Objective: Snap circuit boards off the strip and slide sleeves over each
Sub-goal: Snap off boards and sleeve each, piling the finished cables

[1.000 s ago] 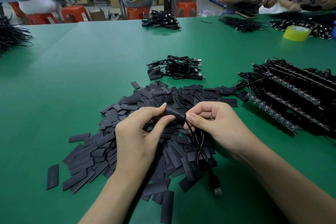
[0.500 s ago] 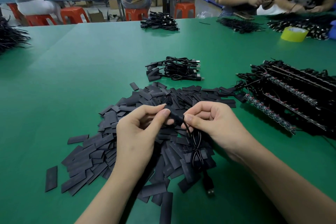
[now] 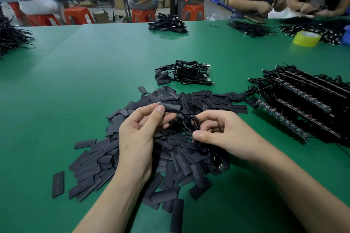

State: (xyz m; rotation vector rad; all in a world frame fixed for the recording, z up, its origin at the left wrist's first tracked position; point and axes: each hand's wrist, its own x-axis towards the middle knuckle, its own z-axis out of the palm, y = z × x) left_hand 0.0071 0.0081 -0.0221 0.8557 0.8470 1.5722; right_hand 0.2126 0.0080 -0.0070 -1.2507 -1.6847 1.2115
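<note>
On the green desk (image 3: 75,81) a heap of flat black sleeves (image 3: 91,157) is spread. Above it, one sleeve (image 3: 171,108) is pinched at its left end by the left hand (image 3: 138,134), thumb and forefinger closed on it. A black cable (image 3: 190,124) is seen leaving its right end; whether a board sits fully inside cannot be told. The cable's coil is gripped by the curled fingers (image 3: 198,135) of the right hand (image 3: 225,134). The sleeving step is judged to be nearly done. Next, the piece would probably be laid with the bundle of sleeved cables (image 3: 183,74) farther back. A fresh board would then be snapped from the circuit board strips (image 3: 303,104) at the right.
</note>
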